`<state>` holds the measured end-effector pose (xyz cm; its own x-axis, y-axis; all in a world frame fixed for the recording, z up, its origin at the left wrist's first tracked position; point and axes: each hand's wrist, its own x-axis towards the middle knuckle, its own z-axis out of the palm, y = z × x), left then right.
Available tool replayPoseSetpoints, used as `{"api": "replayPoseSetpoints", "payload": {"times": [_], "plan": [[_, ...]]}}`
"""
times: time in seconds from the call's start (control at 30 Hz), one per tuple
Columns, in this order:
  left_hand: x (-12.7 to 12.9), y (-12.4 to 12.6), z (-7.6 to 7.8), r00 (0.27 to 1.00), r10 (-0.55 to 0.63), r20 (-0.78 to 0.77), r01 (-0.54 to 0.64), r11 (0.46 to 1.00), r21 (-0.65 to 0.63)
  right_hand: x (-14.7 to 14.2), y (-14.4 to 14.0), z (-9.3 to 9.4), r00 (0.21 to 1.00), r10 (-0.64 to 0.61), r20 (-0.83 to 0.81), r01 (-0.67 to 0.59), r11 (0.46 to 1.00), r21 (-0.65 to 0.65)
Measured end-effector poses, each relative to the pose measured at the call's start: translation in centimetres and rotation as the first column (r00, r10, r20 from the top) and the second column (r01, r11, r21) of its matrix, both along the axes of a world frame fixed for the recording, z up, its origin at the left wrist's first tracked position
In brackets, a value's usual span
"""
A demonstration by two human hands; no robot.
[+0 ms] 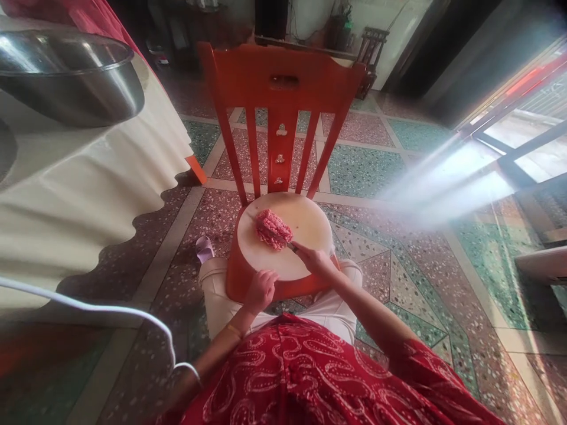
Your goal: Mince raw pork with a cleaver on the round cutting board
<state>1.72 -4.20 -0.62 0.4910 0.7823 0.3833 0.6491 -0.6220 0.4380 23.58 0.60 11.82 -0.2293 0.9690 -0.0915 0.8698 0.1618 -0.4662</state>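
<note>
Head camera showed us, nearest, our left hand (261,290) curled over the near rim of the round pale wooden chopping board (305,221), steadying it on the seat of the red wooden chair (283,82), while our right hand (315,260) was closed around the handle of a knife (290,245), its blade mostly hidden against the meat. Just beyond, the mound of pink minced meat (272,229) lay on the board's far left part, already finely chopped and gathered into one heap, so we judged the mincing well advanced, with perhaps more passes left. Farther left, a large steel bowl (66,77) sat on the cream-clothed table (88,177).
</note>
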Motion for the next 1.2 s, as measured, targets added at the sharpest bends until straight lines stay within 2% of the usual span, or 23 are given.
{"api": "replayPoseSetpoints", "payload": {"times": [0.1, 0.23, 0.37, 0.57, 0.7, 0.87, 1.03, 1.2], "plan": [[0.1, 0.0, 0.0, 1.000, 0.018, 0.003, -0.018, 1.000, 0.003, -0.1, 0.4, 0.1, 0.998, -0.013, -0.054, 0.016, 0.999, 0.047], [0.0, 0.1, -0.2, 1.000, -0.012, 0.021, 0.012, 1.000, 0.006, -0.1, 0.9, -0.1, 1.000, -0.013, 0.012, 0.013, 0.999, -0.037], [0.0, 0.1, -0.1, 1.000, -0.001, 0.014, 0.001, 1.000, 0.007, 0.0, 0.9, -0.3, 0.998, -0.001, -0.062, 0.004, 0.999, 0.050], [0.0, 0.1, -0.1, 1.000, -0.011, 0.018, 0.011, 1.000, 0.002, 0.2, 0.7, -0.9, 0.994, 0.022, 0.103, -0.018, 0.999, -0.036], [0.0, 0.1, -0.2, 1.000, 0.000, 0.004, 0.000, 1.000, 0.003, 0.4, 0.7, -0.9, 1.000, 0.005, 0.019, -0.006, 0.999, 0.037], [0.0, 0.1, 0.0, 0.999, -0.020, 0.027, 0.020, 1.000, 0.003, 0.6, 0.4, -0.3, 0.998, 0.007, 0.055, -0.004, 0.999, -0.053], [0.0, 0.1, 0.1, 1.000, 0.002, 0.000, -0.002, 1.000, -0.014, 0.1, 0.7, -0.2, 0.997, 0.049, -0.067, -0.044, 0.997, 0.064], [0.0, 0.0, -0.1, 0.999, -0.029, 0.013, 0.029, 1.000, 0.004, 0.4, 1.1, -0.5, 0.990, 0.087, 0.115, -0.080, 0.995, -0.061]]}}
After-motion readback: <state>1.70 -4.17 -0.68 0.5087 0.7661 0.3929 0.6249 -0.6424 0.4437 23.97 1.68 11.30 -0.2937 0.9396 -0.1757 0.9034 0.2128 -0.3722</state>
